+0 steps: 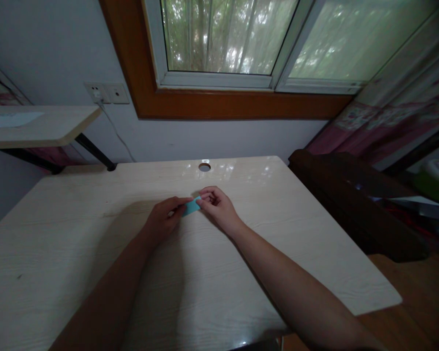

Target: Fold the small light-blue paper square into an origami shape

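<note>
Left hand (165,214) and right hand (221,207) pinch a small blue slip (190,208).
Each grips one end, apparently to keep it steady and stretched between them, over the bench (307,234), near its round hole (204,167).

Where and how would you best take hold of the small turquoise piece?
Probably pinch the turquoise piece midway along its near edge, coming from the near side: it looks flat, and that edge shows uncovered, while the left hand and right hand hold its opposite ends.
</note>
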Demonstrator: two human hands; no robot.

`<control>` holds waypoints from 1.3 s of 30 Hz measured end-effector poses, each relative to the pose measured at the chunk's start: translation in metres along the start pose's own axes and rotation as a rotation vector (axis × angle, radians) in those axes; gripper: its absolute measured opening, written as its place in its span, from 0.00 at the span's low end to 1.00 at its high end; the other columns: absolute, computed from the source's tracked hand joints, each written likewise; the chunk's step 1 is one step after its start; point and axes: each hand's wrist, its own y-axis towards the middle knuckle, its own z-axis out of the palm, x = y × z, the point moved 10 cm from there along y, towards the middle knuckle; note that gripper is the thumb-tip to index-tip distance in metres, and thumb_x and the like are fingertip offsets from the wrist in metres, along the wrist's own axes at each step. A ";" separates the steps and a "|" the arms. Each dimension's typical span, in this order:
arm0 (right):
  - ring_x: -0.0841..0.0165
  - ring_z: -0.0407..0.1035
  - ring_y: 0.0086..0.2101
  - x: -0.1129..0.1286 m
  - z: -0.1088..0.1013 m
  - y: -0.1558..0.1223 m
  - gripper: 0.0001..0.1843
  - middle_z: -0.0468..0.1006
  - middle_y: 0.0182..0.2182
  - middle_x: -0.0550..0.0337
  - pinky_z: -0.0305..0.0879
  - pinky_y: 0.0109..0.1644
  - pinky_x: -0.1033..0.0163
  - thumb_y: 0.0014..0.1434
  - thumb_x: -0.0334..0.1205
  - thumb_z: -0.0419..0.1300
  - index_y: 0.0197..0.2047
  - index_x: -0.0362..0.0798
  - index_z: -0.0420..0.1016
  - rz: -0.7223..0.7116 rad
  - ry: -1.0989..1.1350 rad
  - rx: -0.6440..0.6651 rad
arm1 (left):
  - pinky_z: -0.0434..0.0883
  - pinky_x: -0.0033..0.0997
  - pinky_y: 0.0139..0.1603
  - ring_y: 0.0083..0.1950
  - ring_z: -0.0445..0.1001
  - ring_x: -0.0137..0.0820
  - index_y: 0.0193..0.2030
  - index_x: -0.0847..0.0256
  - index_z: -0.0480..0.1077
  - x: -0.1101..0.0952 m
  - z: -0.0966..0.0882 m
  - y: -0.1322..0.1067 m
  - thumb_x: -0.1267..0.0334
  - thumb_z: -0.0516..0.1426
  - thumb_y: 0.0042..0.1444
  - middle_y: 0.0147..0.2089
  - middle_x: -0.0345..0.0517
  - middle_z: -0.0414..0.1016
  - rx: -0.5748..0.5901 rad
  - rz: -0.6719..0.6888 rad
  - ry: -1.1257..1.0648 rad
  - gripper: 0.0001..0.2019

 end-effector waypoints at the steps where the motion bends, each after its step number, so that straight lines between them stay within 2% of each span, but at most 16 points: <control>1: 0.70 0.70 0.33 -0.001 0.002 0.000 0.17 0.77 0.34 0.60 0.67 0.39 0.64 0.52 0.48 0.67 0.44 0.51 0.72 0.001 0.003 0.015 | 0.70 0.27 0.41 0.38 0.74 0.29 0.54 0.56 0.73 0.000 0.000 0.000 0.63 0.53 0.63 0.41 0.45 0.79 0.000 0.001 0.002 0.15; 13: 0.71 0.68 0.30 -0.001 -0.001 0.000 0.14 0.76 0.32 0.62 0.65 0.37 0.64 0.52 0.45 0.67 0.41 0.50 0.74 -0.006 -0.030 -0.004 | 0.72 0.27 0.42 0.39 0.76 0.29 0.52 0.56 0.74 0.006 0.004 0.000 0.63 0.54 0.62 0.41 0.46 0.80 0.005 -0.018 -0.004 0.14; 20: 0.70 0.68 0.31 -0.003 -0.004 -0.001 0.14 0.76 0.32 0.61 0.66 0.37 0.64 0.52 0.45 0.67 0.41 0.50 0.74 -0.007 -0.063 -0.033 | 0.74 0.25 0.37 0.36 0.77 0.29 0.49 0.59 0.75 0.014 -0.002 0.000 0.62 0.56 0.60 0.39 0.46 0.80 -0.046 -0.139 -0.098 0.13; 23: 0.70 0.69 0.32 -0.002 -0.004 -0.001 0.14 0.76 0.32 0.61 0.66 0.38 0.63 0.53 0.44 0.67 0.42 0.51 0.74 -0.018 -0.066 -0.035 | 0.74 0.26 0.38 0.36 0.78 0.30 0.47 0.59 0.76 0.014 -0.004 0.000 0.62 0.57 0.59 0.38 0.45 0.81 -0.055 -0.152 -0.094 0.12; 28: 0.68 0.69 0.32 0.007 0.000 -0.002 0.11 0.76 0.33 0.59 0.65 0.38 0.62 0.56 0.44 0.64 0.43 0.52 0.78 -0.064 -0.181 0.013 | 0.75 0.28 0.39 0.37 0.78 0.30 0.46 0.59 0.75 0.014 -0.006 0.000 0.61 0.56 0.59 0.39 0.45 0.81 -0.071 -0.139 -0.082 0.11; 32: 0.67 0.69 0.34 0.020 0.004 -0.004 0.09 0.76 0.34 0.58 0.64 0.39 0.62 0.59 0.42 0.62 0.42 0.54 0.82 -0.146 -0.302 0.047 | 0.75 0.27 0.38 0.34 0.78 0.29 0.46 0.59 0.73 0.018 -0.010 -0.002 0.58 0.58 0.59 0.35 0.43 0.80 -0.111 -0.162 -0.073 0.12; 39: 0.68 0.67 0.32 0.022 0.003 -0.004 0.09 0.74 0.32 0.59 0.63 0.37 0.62 0.59 0.42 0.61 0.42 0.54 0.82 -0.170 -0.310 0.031 | 0.76 0.28 0.37 0.34 0.79 0.31 0.42 0.60 0.74 0.025 -0.012 -0.004 0.54 0.59 0.58 0.35 0.44 0.80 -0.149 -0.191 -0.116 0.12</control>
